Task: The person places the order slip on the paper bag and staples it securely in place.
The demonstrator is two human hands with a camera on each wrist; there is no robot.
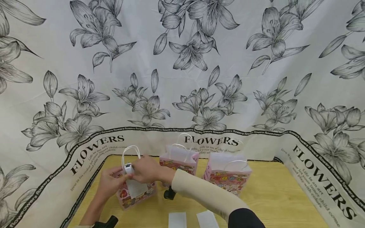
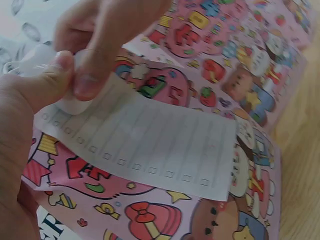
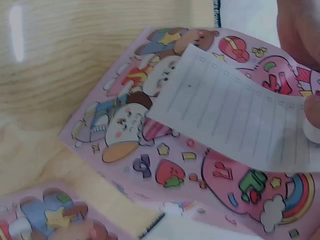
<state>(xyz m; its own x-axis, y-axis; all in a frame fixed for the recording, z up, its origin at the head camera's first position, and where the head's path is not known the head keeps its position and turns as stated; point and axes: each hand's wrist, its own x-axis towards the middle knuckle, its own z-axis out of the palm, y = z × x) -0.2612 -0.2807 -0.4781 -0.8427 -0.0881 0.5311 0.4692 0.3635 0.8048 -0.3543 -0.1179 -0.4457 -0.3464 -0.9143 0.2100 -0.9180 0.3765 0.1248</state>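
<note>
At the left of the table stands a pink cartoon-print paper bag (image 1: 124,198) with white cord handles. A lined white checklist slip (image 2: 165,137) lies against its front, its upper end under a small white rounded device (image 1: 129,168) with a dark slot. My left hand (image 1: 109,181) pinches this device at the bag's top edge, thumb in front. From the other side my right hand (image 1: 146,169) grips it too, its thumb beside the left thumb in the left wrist view. Fingers behind the bag's rim are hidden. The device's exact kind is unclear.
Two more pink cartoon-print bags stand to the right, a middle bag (image 1: 178,160) and a right bag (image 1: 228,174), both with white handles. Two white slips, a left slip (image 1: 177,220) and a right slip (image 1: 207,219), lie at the table's near edge. A flower-print curtain (image 1: 211,107) hangs behind.
</note>
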